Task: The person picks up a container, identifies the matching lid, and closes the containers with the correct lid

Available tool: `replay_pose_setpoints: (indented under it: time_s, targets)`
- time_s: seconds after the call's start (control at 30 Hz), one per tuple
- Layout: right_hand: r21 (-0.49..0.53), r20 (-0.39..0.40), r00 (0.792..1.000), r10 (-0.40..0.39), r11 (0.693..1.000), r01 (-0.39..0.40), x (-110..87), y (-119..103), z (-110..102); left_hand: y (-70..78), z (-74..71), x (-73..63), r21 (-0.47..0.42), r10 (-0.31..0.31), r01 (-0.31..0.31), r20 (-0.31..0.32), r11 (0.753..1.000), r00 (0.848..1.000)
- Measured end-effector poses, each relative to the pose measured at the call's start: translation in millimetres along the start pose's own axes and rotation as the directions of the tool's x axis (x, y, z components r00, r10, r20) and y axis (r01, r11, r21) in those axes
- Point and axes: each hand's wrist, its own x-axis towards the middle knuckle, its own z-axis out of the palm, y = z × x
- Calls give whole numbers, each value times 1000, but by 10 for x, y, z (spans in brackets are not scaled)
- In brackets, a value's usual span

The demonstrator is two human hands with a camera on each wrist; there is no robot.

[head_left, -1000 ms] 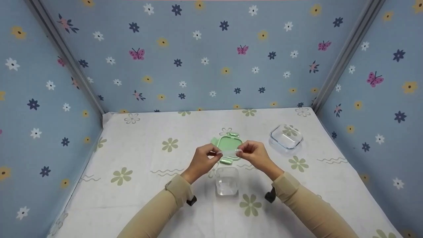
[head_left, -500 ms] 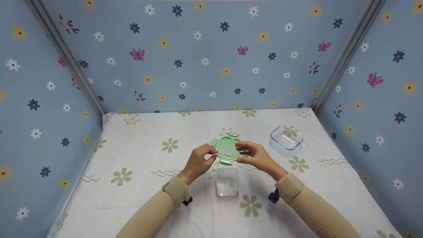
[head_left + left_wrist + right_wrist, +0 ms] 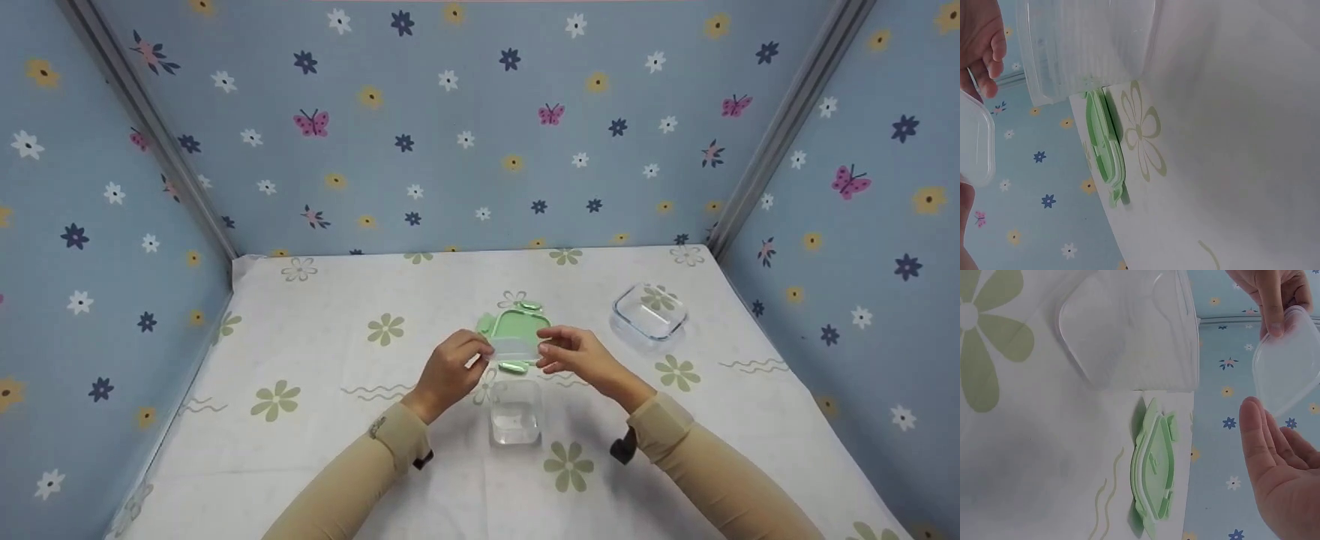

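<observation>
So the hands are busy with one piece here, a translucent lid (image 3: 515, 348), up in the air over the near edge of the green lid (image 3: 525, 323). The left hand (image 3: 448, 373) has it pinched by one edge between thumb and fingers. The right hand (image 3: 585, 358) is at the opposite edge with its fingers fairly straight and the thumb spread away, not gripping anything imo. Can't tell if a fingertip actually touches the plastic.

Progress-wise, I'd call it partway. The parts look separated: the clear tub (image 3: 515, 412) stands upright on the counter (image 3: 300, 465) nearest the person and looks uncovered, the green lid lies just beyond it with its side clips folded out, and the glass dish (image 3: 649, 311) sits off to the right, well apart and topless.

What's left, as far as I can judge: the translucent lid isn't set down or on anything, and neither container wears a cover. Green lid and glass dish have no hand gripping them right now. Whether lid and tub match, no clue.
</observation>
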Motion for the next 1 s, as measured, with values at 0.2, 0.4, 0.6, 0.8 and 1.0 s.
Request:
replay_pose_setpoints:
  time_s: [0.2, 0.4, 0.6, 0.8, 1.0]
  targets:
    - [99, 30, 993, 113, 988, -115, -3, -30, 16, 15, 5, -1, 10, 52, -52, -10, 999, 999]
    - [153, 53, 987, 151, 976, -157, -10, -41, 41, 33, 17, -2, 29, 99, -98, -12, 995, 995]
    - [226, 45, 985, 164, 959, -170, -21, -57, 69, 31, 30, -12, 33, 130, -130, 2, 991, 991]
    - [314, 20, 984, 178, 933, -175, -26, -70, 105, 34, 36, -10, 47, 158, -157, 0, 986, 987]
    - [353, -7, 983, 185, 920, -171, -35, -86, 106, 47, 6, -6, 45, 111, -112, 42, 993, 993]
